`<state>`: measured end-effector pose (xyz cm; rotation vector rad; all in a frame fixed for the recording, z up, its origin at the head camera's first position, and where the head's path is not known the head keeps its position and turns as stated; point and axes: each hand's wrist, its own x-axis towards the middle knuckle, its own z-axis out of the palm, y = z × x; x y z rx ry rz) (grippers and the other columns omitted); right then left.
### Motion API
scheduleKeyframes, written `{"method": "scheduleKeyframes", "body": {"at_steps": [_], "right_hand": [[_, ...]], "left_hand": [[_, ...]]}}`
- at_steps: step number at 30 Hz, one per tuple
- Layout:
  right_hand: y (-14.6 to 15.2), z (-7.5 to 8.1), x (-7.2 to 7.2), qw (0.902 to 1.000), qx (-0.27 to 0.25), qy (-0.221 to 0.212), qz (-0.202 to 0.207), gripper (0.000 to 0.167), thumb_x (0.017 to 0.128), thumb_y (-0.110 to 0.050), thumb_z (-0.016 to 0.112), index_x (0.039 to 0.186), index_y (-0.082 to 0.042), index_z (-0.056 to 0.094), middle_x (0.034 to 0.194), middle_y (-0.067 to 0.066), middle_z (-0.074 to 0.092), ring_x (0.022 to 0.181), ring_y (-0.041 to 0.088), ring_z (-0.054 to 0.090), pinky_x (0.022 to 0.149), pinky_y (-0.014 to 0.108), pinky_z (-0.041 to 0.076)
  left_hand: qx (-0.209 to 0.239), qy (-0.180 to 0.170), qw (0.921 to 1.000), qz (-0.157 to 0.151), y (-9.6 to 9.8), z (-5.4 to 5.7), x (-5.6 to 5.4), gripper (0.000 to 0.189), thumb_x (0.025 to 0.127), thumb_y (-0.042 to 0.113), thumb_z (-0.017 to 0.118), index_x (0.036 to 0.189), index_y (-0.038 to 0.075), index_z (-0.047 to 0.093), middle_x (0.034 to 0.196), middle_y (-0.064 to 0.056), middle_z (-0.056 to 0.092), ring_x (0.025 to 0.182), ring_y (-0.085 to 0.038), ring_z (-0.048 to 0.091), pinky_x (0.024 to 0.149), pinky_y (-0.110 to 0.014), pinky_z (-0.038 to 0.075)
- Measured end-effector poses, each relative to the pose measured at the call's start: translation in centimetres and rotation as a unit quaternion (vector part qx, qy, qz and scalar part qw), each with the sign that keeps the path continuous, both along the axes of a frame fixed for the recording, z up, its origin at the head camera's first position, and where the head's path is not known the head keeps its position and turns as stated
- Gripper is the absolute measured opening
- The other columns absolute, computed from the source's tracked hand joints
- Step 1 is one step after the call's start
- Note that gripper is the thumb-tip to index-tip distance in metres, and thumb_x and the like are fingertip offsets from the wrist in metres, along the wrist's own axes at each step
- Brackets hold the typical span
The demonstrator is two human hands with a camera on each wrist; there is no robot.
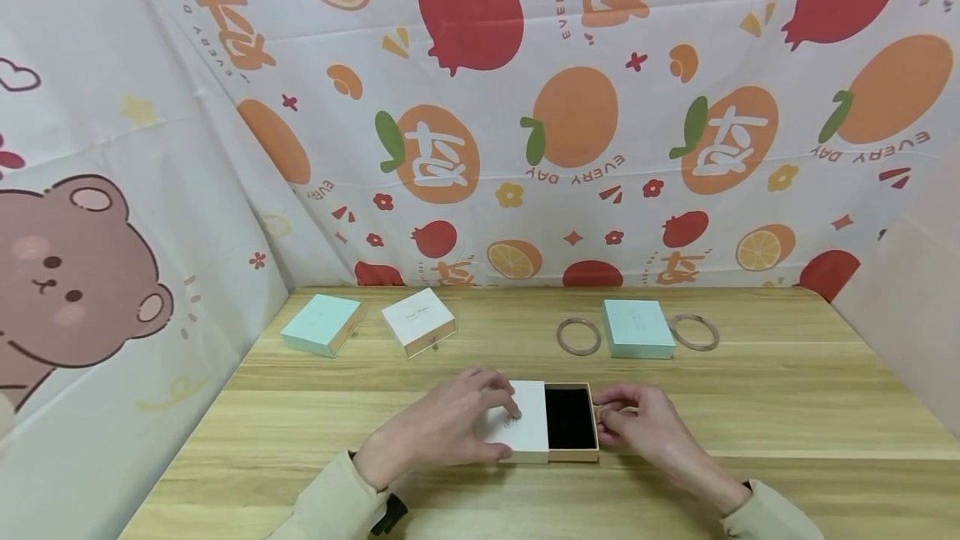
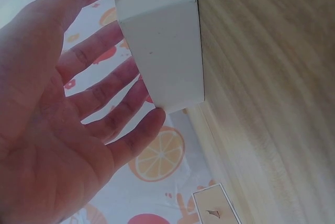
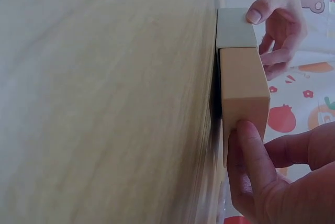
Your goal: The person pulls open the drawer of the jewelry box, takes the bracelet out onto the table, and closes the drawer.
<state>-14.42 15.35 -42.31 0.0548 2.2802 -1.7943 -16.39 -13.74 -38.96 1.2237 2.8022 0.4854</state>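
A white sliding gift box (image 1: 531, 423) lies on the table with its tan inner drawer (image 1: 573, 456) partly out to the right, showing a black lining (image 1: 568, 419). My left hand (image 1: 450, 419) holds the white sleeve, thumb at the near edge and fingers over the top. At the drawer's right end, my right hand (image 1: 648, 432) grips it with thumb and fingers; the exact hold is partly hidden. The right wrist view shows a fingertip (image 3: 247, 127) against the tan drawer's end. In the left wrist view, the sleeve's white end (image 2: 162, 56) is beside my spread fingers.
Behind, a mint box (image 1: 322, 323) and another white box (image 1: 418, 319) stand at the left. At the right, a second mint box (image 1: 637, 327) sits between two bangle-like rings, the left ring (image 1: 578, 352) and the right ring (image 1: 697, 347). Printed cloth (image 1: 480, 223) hangs behind the table.
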Motion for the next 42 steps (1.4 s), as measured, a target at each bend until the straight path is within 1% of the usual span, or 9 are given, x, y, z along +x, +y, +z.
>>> {"method": "scheduleKeyframes", "body": {"at_steps": [9,19,27,42], "right_hand": [[-0.2,-0.3,0.0,0.9998,-0.008,0.007,0.014,0.025,0.094,0.009,0.056,0.118,0.013,0.064,0.097,0.014,0.064,0.082,0.016,0.069,0.071,0.027,0.062],[-0.6,-0.4,0.0,1.0,-0.003,0.006,0.006,0.024,0.094,0.008,0.058,0.117,0.012,0.065,0.097,0.014,0.064,0.081,0.016,0.069,0.07,0.026,0.062],[-0.8,-0.2,0.0,1.0,-0.007,0.0,0.006,0.024,0.095,0.008,0.058,0.118,0.012,0.065,0.098,0.014,0.064,0.081,0.016,0.069,0.071,0.026,0.062],[-1.2,-0.4,-0.1,0.9999,-0.003,0.007,0.007,0.024,0.094,0.007,0.059,0.117,0.011,0.065,0.097,0.014,0.064,0.08,0.017,0.069,0.07,0.026,0.061]], "left_hand": [[0.001,0.001,1.0,0.0,0.0,-0.1,0.0,0.03,0.083,0.038,0.082,0.109,0.024,0.073,0.129,0.003,0.064,0.122,-0.019,0.056,0.099,-0.04,0.052],[0.001,0.0,1.0,0.001,-0.1,-0.1,0.0,0.03,0.083,0.038,0.081,0.109,0.025,0.073,0.129,0.003,0.064,0.122,-0.019,0.056,0.099,-0.039,0.052],[0.001,0.001,1.0,0.0,-0.1,0.0,0.0,0.03,0.083,0.038,0.081,0.109,0.025,0.073,0.128,0.003,0.064,0.121,-0.019,0.056,0.099,-0.039,0.052],[-0.001,0.005,1.0,0.0,-0.1,-0.1,-0.1,0.03,0.083,0.038,0.081,0.109,0.025,0.073,0.128,0.003,0.064,0.12,-0.019,0.056,0.099,-0.038,0.052]]}}
